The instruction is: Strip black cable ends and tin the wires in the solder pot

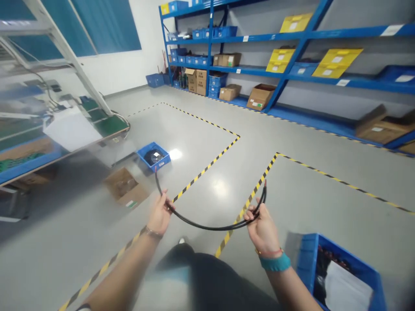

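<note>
Both my hands are raised over the grey floor, holding a black cable (207,226) that sags in a shallow curve between them. My left hand (160,214) grips it with one end sticking up past the fingers. My right hand (263,229) closes on what looks like a doubled stretch of the cable, and a short end with a reddish tip (265,190) rises above that hand. A blue plastic bin (337,272) of black cables and white packaging stands just right of my right hand.
A blue crate (153,156) holding something dark and an open cardboard box (125,188) sit on the floor ahead. Yellow-and-black floor tape (207,166) marks out zones. A workbench (65,144) stands left, and blue shelving (246,56) with boxes and bins lines the far wall.
</note>
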The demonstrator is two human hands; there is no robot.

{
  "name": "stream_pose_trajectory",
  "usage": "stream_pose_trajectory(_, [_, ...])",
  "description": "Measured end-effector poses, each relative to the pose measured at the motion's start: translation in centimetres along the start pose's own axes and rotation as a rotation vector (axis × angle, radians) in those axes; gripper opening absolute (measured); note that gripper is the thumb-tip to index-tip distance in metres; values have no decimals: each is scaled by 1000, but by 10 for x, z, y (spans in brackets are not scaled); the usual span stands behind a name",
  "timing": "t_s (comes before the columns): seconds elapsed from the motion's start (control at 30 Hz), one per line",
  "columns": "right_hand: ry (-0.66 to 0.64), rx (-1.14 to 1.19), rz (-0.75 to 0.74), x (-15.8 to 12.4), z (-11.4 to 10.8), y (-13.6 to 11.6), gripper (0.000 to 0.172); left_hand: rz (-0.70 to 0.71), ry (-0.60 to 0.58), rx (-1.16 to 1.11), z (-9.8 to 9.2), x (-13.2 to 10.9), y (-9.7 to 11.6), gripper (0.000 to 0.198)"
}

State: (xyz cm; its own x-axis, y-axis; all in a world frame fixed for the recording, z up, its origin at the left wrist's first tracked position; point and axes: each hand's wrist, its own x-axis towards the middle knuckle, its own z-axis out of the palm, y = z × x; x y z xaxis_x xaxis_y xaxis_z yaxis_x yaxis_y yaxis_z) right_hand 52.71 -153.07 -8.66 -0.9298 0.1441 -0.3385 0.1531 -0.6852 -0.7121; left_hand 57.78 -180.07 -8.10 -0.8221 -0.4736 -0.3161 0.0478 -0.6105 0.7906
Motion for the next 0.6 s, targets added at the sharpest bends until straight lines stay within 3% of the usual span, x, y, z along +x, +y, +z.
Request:
stream_pose_trajectory(0.13, [-30, 7, 87, 64, 3, -9, 21, 126, 41, 229, 46, 70, -31, 40])
stream_pose_trajectory(0.27, [59, 13, 80, 120, -1, -29, 21, 156, -16, 342, 121, 157, -76, 50])
stream_pose_trajectory(0.37, [175, 37, 73, 153, -5, -55, 23, 114, -188, 378, 201, 211, -103, 64])
stream_pose_trajectory(0.43, [240, 67, 33, 172, -15, -80, 24, -51, -357, 326, 263, 236, -119, 68])
stream_pose_trajectory(0.53, [358, 116, -41, 199, -50, -122, 26, -362, -586, 271, 360, 253, -152, 47])
stream_pose_trajectory(0.6, [449, 154, -68, 219, -85, -150, 27, -485, -718, 293, 421, 252, -181, 31])
